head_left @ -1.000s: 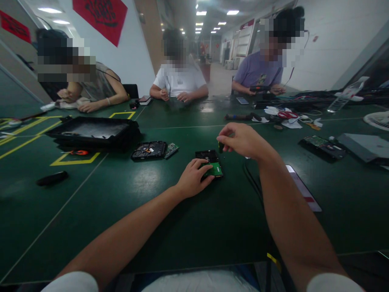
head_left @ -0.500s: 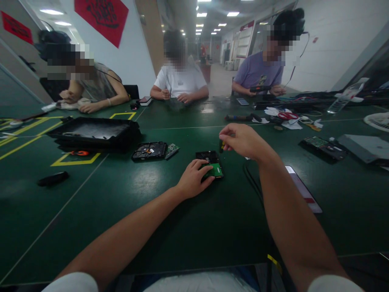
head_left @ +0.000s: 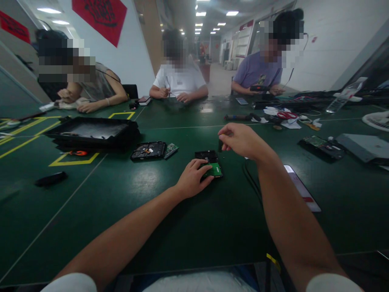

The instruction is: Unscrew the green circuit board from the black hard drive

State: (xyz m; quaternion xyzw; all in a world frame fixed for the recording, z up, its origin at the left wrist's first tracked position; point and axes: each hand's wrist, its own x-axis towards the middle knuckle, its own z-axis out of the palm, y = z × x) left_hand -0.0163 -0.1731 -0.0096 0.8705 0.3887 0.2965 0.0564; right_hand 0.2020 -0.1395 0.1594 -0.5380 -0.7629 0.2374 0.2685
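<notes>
A hard drive (head_left: 216, 170) with a green circuit board lies on the table in front of me. My left hand (head_left: 192, 178) grips it from the left, fingers across its top and thumb along its near edge. Just beyond its right side, my right hand (head_left: 235, 139) pinches a small screwdriver (head_left: 220, 145) with a dark handle, held upright; its tip is too small to make out. To the left lie another opened hard drive (head_left: 148, 151) and a loose circuit board (head_left: 171, 150).
A stack of black trays (head_left: 94, 132) stands at left, near a dark object (head_left: 51, 179). On the right are a phone (head_left: 300, 186), a cable (head_left: 251, 178), another drive (head_left: 321, 147), a grey metal case (head_left: 364, 147) and a bottle (head_left: 346, 96). Three people sit across the green table (head_left: 146, 239).
Both hands stay nearly in place, the left on the hard drive. The screwdriver in my right hand has turned slightly, its yellow part less visible. The whole view has shifted a little.
</notes>
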